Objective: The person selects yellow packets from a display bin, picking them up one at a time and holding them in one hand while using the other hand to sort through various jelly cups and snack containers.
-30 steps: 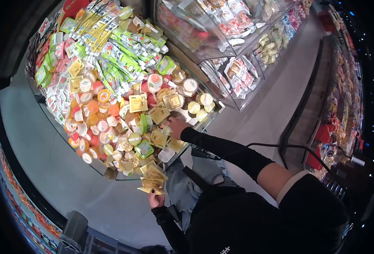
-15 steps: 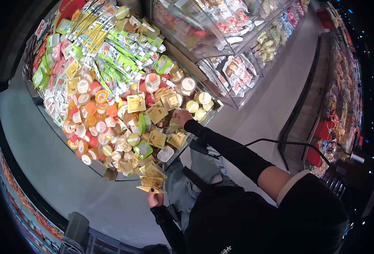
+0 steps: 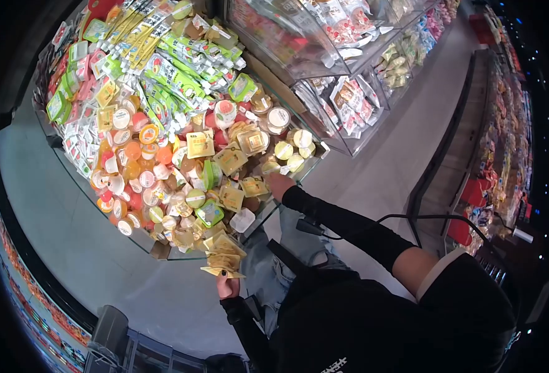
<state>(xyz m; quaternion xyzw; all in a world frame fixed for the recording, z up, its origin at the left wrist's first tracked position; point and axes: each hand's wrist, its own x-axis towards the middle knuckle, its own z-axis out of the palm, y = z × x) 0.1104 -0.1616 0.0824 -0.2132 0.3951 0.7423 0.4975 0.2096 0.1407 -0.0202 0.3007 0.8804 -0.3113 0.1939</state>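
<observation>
My left hand (image 3: pixel 228 286) is closed on a stack of square jelly cups with yellow lids (image 3: pixel 224 256), held just off the front corner of the display bin. My right hand (image 3: pixel 279 185) reaches over the bin's right edge, its fingers closed at the side of another yellow-lidded jelly cup (image 3: pixel 254 186); the fingertips are partly hidden. Close by lie a yellow-lidded cup (image 3: pixel 231 198), a green-framed cup (image 3: pixel 210 212) and a clear whitish cup (image 3: pixel 242 220). Round cups with pale yellow-green lids (image 3: pixel 295 163) sit just beyond my right hand.
The glass-walled bin (image 3: pixel 268 211) is heaped with orange and red jelly cups (image 3: pixel 131 163) and green pouches (image 3: pixel 168 78). Clear acrylic bins (image 3: pixel 349 105) of packets stand behind. A black cable (image 3: pixel 411 216) runs across my right arm. Grey floor (image 3: pixel 56 205) lies left.
My right hand has drawn slightly down and right, and the yellow-lidded cup beside it has shifted up towards it. My left hand keeps its stack. The view has shifted slightly.
</observation>
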